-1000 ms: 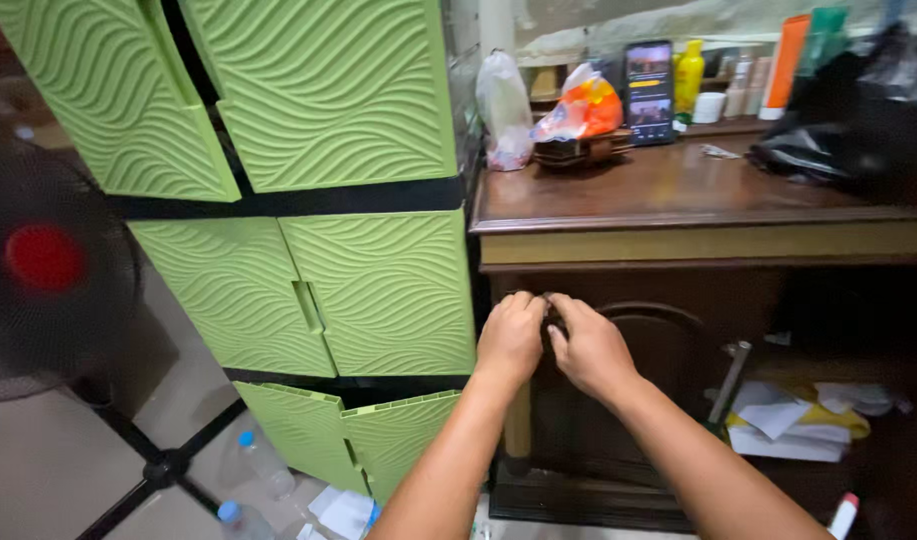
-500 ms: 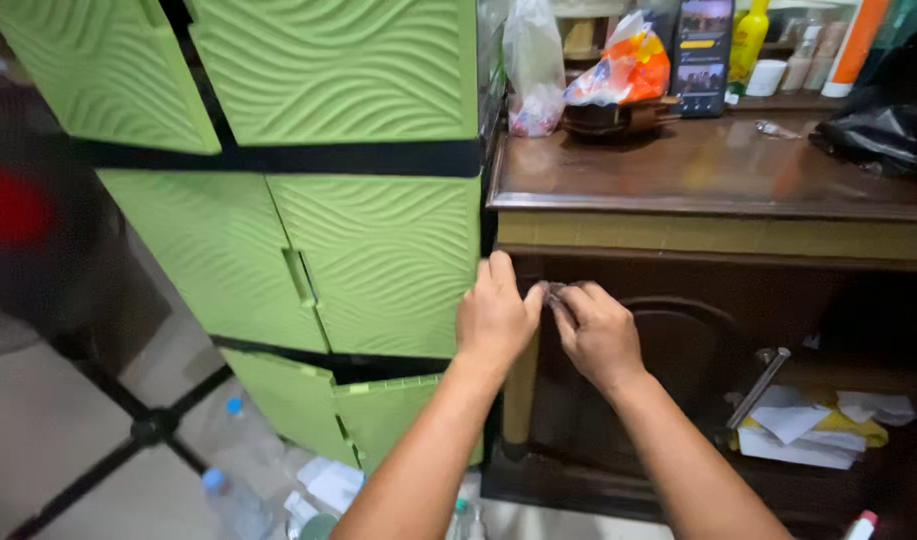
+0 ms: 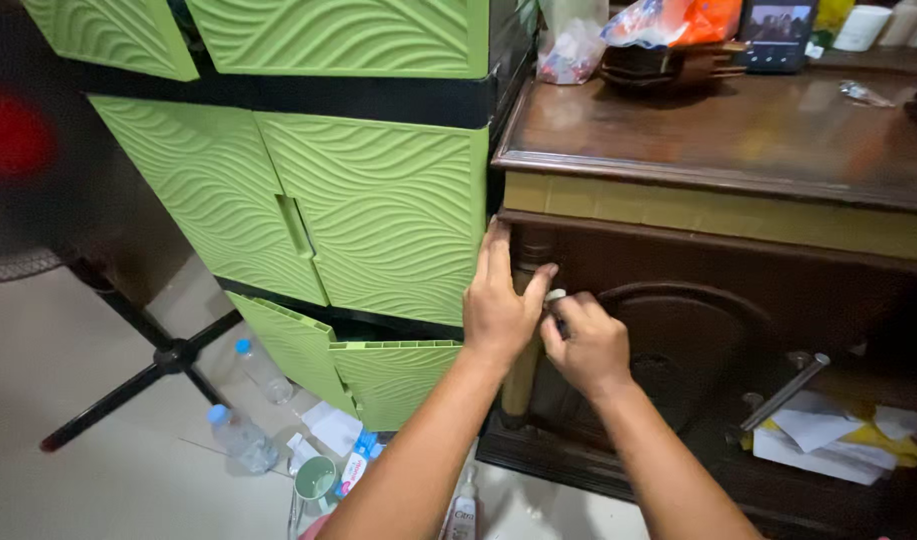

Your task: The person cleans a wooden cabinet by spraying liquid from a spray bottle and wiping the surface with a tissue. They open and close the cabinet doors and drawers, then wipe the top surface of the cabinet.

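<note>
Bottles (image 3: pixel 240 438) are lying on floor by green cabinet (image 3: pixel 378 215). Left hand (image 3: pixel 498 305), fingers together, is pressing table's front-left post (image 3: pixel 523 370). Right hand (image 3: pixel 583 345) is pinching small white piece (image 3: pixel 555 296), partly hidden. Risk: it's slipping, dropping among floor clutter.

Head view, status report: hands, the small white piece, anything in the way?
Both hands together at dark cabinet front. Left hand braced; right hand pinches small white piece. Nothing blocking.

Green cabinet (image 3: pixel 378 210) crowds the wooden post (image 3: pixel 523 370) leftward.
</note>
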